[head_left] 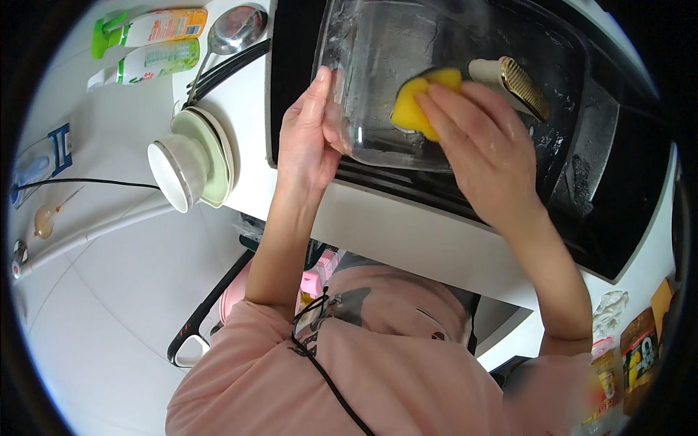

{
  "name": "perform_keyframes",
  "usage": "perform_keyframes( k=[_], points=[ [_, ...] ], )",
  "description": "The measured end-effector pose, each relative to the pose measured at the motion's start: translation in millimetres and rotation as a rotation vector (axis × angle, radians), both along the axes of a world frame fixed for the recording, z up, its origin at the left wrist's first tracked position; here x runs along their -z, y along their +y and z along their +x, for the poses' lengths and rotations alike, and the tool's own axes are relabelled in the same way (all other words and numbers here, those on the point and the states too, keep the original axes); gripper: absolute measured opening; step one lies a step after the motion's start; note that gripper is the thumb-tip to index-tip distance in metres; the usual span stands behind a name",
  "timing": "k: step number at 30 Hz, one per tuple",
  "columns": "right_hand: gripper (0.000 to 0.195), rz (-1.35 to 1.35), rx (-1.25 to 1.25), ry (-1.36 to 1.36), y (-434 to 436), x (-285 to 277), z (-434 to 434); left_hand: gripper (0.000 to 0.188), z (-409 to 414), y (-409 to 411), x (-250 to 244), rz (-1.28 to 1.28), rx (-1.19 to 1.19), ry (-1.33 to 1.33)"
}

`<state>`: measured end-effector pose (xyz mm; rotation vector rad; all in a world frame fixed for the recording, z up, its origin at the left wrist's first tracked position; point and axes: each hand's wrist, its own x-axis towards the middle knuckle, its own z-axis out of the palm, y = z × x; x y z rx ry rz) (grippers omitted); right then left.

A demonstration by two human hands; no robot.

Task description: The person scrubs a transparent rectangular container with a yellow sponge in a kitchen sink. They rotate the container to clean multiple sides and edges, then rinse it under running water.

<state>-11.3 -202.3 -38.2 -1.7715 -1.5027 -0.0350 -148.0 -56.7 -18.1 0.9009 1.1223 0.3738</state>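
My left hand (311, 128) grips the near left corner of a clear, wet, box-shaped container (376, 147), thumb on the outside of its wall. The container is tilted over the black sink (545, 49), its far end cut off by the picture's upper edge. In my right hand (485, 147) is a yellow sponge (411, 103), pressed to the container, with a darker layer showing along its edge. Just beyond my right fingers, a beige faucet head (507, 79) with a gold ribbed face juts over the sink.
Stacked bowls and plates (212, 180), a steel ladle (237, 30) and black chopsticks (223, 73) lie left of the sink. Two spray bottles (158, 60) stand at the upper left. Food packets (638, 354) and crumpled tissue (609, 313) are at the lower right.
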Motion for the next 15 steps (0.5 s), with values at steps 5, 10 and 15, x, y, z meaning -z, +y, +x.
perform_keyframes(
  k=[5,10,15],
  points=[
    [0.038,0.047,-0.019,-0.098,15,-12,3,0.03,3,-2,-1,0.019,-0.017,0.018],
    [0.038,0.046,-0.06,-0.04,11,-9,-4,0.033,-6,1,5,-0.012,0.039,0.003],
    [0.036,0.074,-0.03,0.018,12,-12,-8,0.033,-13,7,6,-0.059,0.096,0.015]
  ],
)
